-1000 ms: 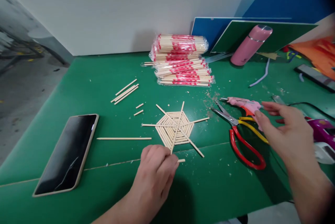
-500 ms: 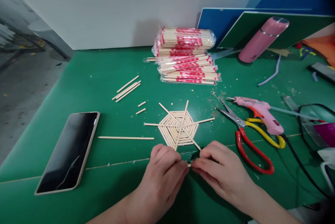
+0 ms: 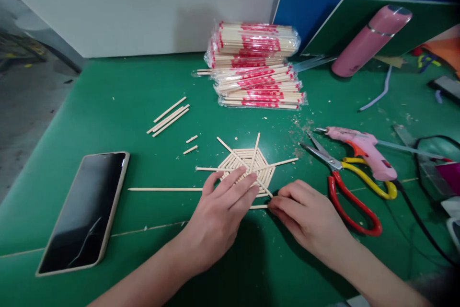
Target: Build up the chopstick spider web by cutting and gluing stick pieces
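Change: since 0.5 s ago my left hand (image 3: 223,206) has let go of the short stick (image 3: 259,207), opened up & gone fwd onto the stick web (image 3: 259,165). My right hand (image 3: 305,211) has edged fwd w/ the stick.
L hand: open, fingers spread flat on the near-left part of the web. Grips nothing.
R hand: thumb & fingertips pinched on the right end of the short stick, other fingers curled in.
Short stick: low over the table (image 3: 125,106), between both hands, just near-side of the web's edge. Can't tell if it touches the web.
Web: hexagon of sticks w/ spokes poking out, flat on the table, just ahead of both hands.
Left of L hand: long stick (image 3: 165,189), its end near my thumb; phone (image 3: 82,211) further left, screen up.
Right of R hand: scissors (image 3: 345,192) near, blades open; pink glue gun (image 3: 362,146) just beyond, over the yellow handle.
Ahead-left: loose sticks (image 3: 168,118), a few short bits (image 3: 191,144) nearer the web.
Far ahead: chopstick packs (image 3: 257,65) stacked; pink flask (image 3: 370,39) to their right, tilted.
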`<action>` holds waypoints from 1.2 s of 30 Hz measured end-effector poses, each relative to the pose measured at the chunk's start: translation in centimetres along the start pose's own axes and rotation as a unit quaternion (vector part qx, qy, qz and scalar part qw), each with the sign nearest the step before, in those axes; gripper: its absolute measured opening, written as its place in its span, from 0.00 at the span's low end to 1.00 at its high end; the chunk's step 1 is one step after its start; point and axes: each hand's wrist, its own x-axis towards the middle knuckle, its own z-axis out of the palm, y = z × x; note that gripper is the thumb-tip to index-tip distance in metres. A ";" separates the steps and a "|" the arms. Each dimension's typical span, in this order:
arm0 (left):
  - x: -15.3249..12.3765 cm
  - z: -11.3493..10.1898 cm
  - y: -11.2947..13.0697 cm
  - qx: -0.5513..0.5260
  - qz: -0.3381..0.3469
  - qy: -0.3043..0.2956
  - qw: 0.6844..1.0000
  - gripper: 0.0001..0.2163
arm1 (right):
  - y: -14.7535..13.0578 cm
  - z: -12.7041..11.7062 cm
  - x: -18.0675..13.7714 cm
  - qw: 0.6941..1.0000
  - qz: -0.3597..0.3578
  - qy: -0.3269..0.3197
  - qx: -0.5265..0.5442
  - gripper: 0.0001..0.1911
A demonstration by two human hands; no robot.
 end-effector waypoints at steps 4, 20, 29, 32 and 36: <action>1.3 -0.1 -1.3 0.033 0.055 -0.078 0.995 0.22 | -0.1 -0.2 0.2 1.000 0.002 0.008 -0.003 0.10; 2.6 -0.3 -1.8 0.017 0.062 -0.160 0.985 0.20 | 0.8 0.4 -0.2 0.997 0.015 0.019 0.069 0.07; 2.8 0.1 -2.4 0.021 0.067 -0.150 0.986 0.21 | 0.8 0.4 0.1 0.998 0.017 0.010 0.063 0.08; 2.8 0.2 -2.5 0.019 0.069 -0.148 0.986 0.20 | 0.7 0.2 0.3 0.998 0.021 0.000 0.054 0.09; 2.7 0.2 -2.4 0.021 0.073 -0.146 0.986 0.20 | 0.5 0.1 0.4 0.999 0.024 -0.010 0.046 0.10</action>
